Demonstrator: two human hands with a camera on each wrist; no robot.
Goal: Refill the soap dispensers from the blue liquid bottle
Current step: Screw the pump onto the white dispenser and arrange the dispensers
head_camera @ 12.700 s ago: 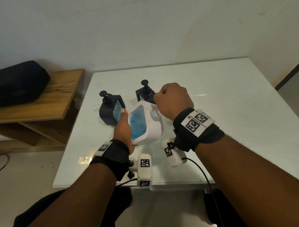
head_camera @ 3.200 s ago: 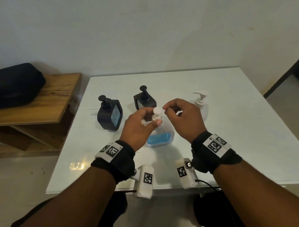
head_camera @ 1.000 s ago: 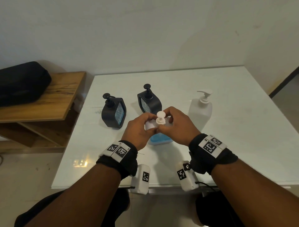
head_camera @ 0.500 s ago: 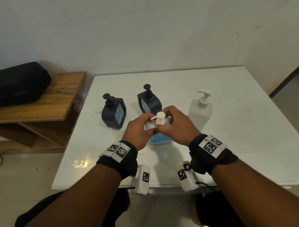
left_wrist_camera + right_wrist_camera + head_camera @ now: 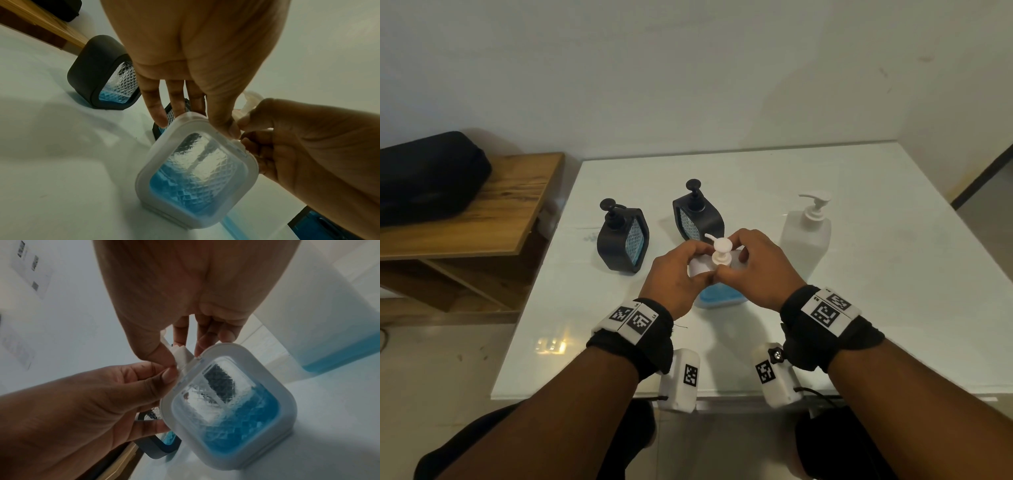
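Now the pump (image 5: 721, 253) sits on the neck of the white dispenser (image 5: 197, 175), and its nozzle points away from the person and to the left, where half a second ago it pointed more squarely left; 3.2 s ago it was still held above the neck, so it has been seated and is being turned. The left hand (image 5: 677, 278) holds the top of the dispenser, its fingers (image 5: 156, 105) curled over the far edge and its thumb pressed on the near shoulder. The right hand (image 5: 758, 268) pinches the pump's collar between thumb and fingertips (image 5: 164, 356). The dispenser stands on the table (image 5: 893, 308), just in front of the person, with blue liquid filling roughly its lower half. Judging by this, the white dispenser has had its fill and is being closed, with perhaps a little more twisting needed before the collar is tight. The 2 black dispensers (image 5: 624, 240) (image 5: 698, 219) stand behind it with their pumps on; the left one shows only a shallow blue layer at its bottom in the left wrist view, so it likely awaits refilling. The bottle (image 5: 806, 236) stands upright to the right, just beside the right hand, pump on, with blue liquid low inside. Away from the table, a black bag (image 5: 428, 178) rests on a wooden shelf (image 5: 482, 222)
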